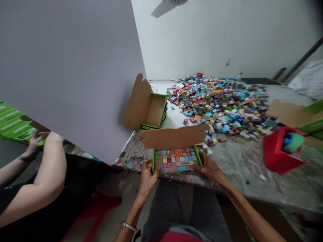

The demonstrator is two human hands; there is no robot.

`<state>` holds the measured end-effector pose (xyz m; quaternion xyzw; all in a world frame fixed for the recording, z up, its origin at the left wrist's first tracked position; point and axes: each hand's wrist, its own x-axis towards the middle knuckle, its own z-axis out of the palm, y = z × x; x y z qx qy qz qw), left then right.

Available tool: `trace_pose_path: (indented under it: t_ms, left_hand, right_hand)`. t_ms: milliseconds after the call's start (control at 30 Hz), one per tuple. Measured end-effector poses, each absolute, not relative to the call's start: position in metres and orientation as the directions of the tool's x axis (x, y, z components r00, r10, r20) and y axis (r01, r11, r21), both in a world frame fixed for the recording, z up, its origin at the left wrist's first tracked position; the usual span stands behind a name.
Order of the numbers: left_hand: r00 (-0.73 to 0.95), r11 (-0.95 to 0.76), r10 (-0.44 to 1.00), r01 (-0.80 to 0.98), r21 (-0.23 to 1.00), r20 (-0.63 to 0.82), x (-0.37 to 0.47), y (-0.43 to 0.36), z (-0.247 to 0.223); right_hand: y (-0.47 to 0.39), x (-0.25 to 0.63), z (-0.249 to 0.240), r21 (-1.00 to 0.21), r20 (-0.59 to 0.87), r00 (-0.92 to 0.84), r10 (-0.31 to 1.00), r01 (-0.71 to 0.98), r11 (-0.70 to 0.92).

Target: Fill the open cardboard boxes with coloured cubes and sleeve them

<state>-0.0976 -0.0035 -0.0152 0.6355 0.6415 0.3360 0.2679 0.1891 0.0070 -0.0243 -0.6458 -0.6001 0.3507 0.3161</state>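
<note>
In front of me at the table's near edge lies a green box point(153, 160) with its brown cardboard lid point(174, 137) folded up at the back. Rows of small patterned blocks point(174, 160) in many colours fill it. My left hand point(148, 179) grips the box's left end, thumb over the near wall. At the right end, my right hand point(209, 166) holds the box too, its thumb reaching over the near rim onto or just above the blocks. The fingers under and behind the box are partly hidden.
A heap of loose coloured blocks point(217, 104) spreads behind the box. Stacked open boxes point(155, 109) stand back left, beside a grey partition point(75, 67). A red container point(275, 151) with a blue-green roll sits right. Left of the partition, another person's arm point(52, 164) reaches toward green boxes point(12, 122).
</note>
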Motion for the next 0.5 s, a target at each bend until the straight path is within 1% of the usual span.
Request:
trace_pose_path:
  t_ms: [100,167,267,367,500]
  left_hand:
    - [-0.048,0.004,0.998,0.621,0.784,0.033,-0.097,0.005,-0.011]
    - [-0.062,0.016,0.998,0.644,0.765,0.031,-0.097,0.009,-0.008]
    - [-0.094,-0.004,0.991,0.683,0.731,0.093,-0.106,0.012,-0.007]
    - [-0.135,-0.014,0.979,0.706,0.708,0.153,-0.128,0.016,-0.008]
    - [-0.211,0.063,0.966,0.746,0.663,0.146,-0.156,0.026,-0.012]
  right_hand:
    - [0.001,0.185,-0.020,-0.806,-0.032,0.030,0.999,0.591,-0.044]
    - [-0.003,0.178,-0.015,-0.730,0.037,0.062,0.997,0.683,-0.016]
    - [-0.004,0.160,-0.005,-0.613,0.115,0.084,0.990,0.790,0.004]
    - [0.006,0.136,0.007,-0.609,0.124,0.054,0.991,0.793,0.034]
    - [0.023,0.113,0.012,-0.640,0.093,0.029,0.995,0.768,0.038]
